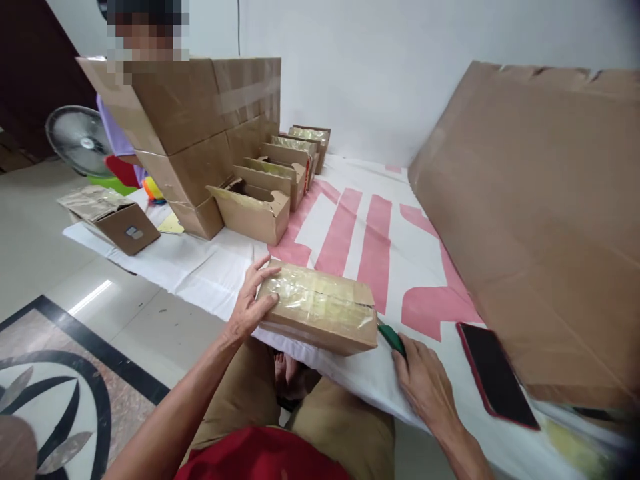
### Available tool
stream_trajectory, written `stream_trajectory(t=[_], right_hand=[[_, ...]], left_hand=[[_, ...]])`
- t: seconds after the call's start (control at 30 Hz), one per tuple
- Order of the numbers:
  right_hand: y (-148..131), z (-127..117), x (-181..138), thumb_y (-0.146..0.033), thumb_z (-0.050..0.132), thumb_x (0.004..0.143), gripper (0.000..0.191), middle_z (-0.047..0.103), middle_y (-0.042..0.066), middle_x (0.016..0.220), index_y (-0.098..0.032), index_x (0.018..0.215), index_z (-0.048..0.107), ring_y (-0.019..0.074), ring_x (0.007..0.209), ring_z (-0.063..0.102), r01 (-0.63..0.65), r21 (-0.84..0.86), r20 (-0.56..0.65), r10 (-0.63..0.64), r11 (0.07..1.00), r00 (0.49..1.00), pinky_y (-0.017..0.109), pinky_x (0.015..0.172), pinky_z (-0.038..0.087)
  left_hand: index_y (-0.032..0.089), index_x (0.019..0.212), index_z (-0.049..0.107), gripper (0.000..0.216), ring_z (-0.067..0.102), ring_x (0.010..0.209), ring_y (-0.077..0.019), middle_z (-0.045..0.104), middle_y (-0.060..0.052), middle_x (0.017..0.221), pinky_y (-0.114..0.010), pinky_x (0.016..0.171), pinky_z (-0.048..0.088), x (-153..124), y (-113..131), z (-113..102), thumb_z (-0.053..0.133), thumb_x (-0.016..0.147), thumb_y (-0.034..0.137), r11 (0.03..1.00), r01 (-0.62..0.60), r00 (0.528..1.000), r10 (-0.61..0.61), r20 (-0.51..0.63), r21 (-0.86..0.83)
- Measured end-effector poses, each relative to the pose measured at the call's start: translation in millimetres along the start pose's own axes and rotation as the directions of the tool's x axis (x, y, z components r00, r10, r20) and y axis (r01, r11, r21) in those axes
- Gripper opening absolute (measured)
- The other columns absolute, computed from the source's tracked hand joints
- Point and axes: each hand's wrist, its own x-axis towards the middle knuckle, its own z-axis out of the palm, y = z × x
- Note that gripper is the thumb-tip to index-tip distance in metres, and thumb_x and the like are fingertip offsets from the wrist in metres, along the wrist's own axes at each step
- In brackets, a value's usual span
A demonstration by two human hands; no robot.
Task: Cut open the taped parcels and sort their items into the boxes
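A small cardboard box (320, 308), sealed along its top with clear tape, lies on the white and red sheet (360, 240) in front of me. My left hand (253, 303) grips the box's left end, thumb on top and fingers round the side. My right hand (425, 383) is closed on a green-handled tool (393, 339) whose tip goes in behind the box's right end; the blade or tip is hidden.
A row of open small boxes (260, 207) runs back along a large taped carton (200, 133). A big flat cardboard sheet (540, 220) leans at the right. A phone in a red case (495, 377) lies by my right hand. Another person sits behind the carton, near a fan (80, 137).
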Motion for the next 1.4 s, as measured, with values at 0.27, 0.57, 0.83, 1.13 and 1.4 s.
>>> stream_trajectory(t=[0.27, 0.57, 0.83, 1.13, 1.4], right_hand=[[-21.1, -105.1, 31.3, -0.068, 0.05, 0.092, 0.048, 0.07, 0.004, 0.066, -0.028, 0.109, 0.071, 0.026, 0.053, 0.065, -0.224, 0.354, -0.018, 0.247, 0.908, 0.969, 0.039, 0.052, 0.053], [-172.9, -115.7, 110.9, -0.041, 0.044, 0.104, 0.036, 0.08, 0.005, 0.114, -0.031, 0.125, 0.071, 0.0275, 0.093, 0.076, 0.512, 0.172, 0.145, -0.536, 0.841, 0.832, 0.039, 0.071, 0.059], [-202.7, -102.9, 117.7, -0.03, 0.049, 0.105, 0.025, 0.079, 0.007, 0.099, -0.021, 0.115, 0.07, 0.0232, 0.081, 0.074, 0.613, -0.126, 0.259, -0.571, 0.78, 0.779, 0.032, 0.062, 0.051], [-240.0, -122.2, 125.2, -0.028, 0.047, 0.107, 0.023, 0.077, 0.009, 0.105, -0.021, 0.116, 0.067, 0.0285, 0.091, 0.074, 0.506, -0.254, 0.569, -0.296, 0.824, 0.768, 0.033, 0.061, 0.043], [-232.8, -138.9, 141.3, -0.023, 0.05, 0.103, 0.023, 0.079, 0.01, 0.103, -0.02, 0.112, 0.071, 0.0277, 0.087, 0.075, 0.567, -0.279, 0.704, -0.237, 0.775, 0.67, 0.032, 0.057, 0.035]], left_hand=[[0.023, 0.124, 0.068, 0.047, 0.028, 0.158, -0.0384, 0.041, -0.01, 0.165, -0.058, 0.127, 0.026, -4.8, -13.3, 6.5, 0.061, 0.077, 0.024, 0.992, 0.099, 0.995, -0.098, 0.025, -0.076], [0.02, 0.122, 0.067, 0.051, 0.029, 0.158, -0.0381, 0.04, -0.011, 0.167, -0.056, 0.127, 0.028, -5.9, -9.1, 12.9, 0.059, 0.071, 0.021, 0.978, 0.165, 0.986, -0.165, 0.011, -0.13], [0.017, 0.132, 0.063, 0.059, 0.029, 0.158, -0.0373, 0.04, -0.015, 0.166, -0.055, 0.128, 0.027, -5.0, -11.3, 9.5, 0.059, 0.073, 0.024, 0.979, 0.154, 0.988, -0.148, 0.053, -0.135], [0.016, 0.135, 0.062, 0.063, 0.031, 0.158, -0.037, 0.037, -0.016, 0.168, -0.054, 0.128, 0.027, -6.5, -12.9, 10.7, 0.058, 0.072, 0.021, 0.981, 0.148, 0.989, -0.144, 0.042, -0.126], [0.015, 0.133, 0.066, 0.064, 0.032, 0.158, -0.0373, 0.04, -0.015, 0.167, -0.055, 0.129, 0.026, -5.9, -11.8, 10.6, 0.059, 0.069, 0.022, 0.976, 0.178, 0.984, -0.176, 0.025, -0.123]])
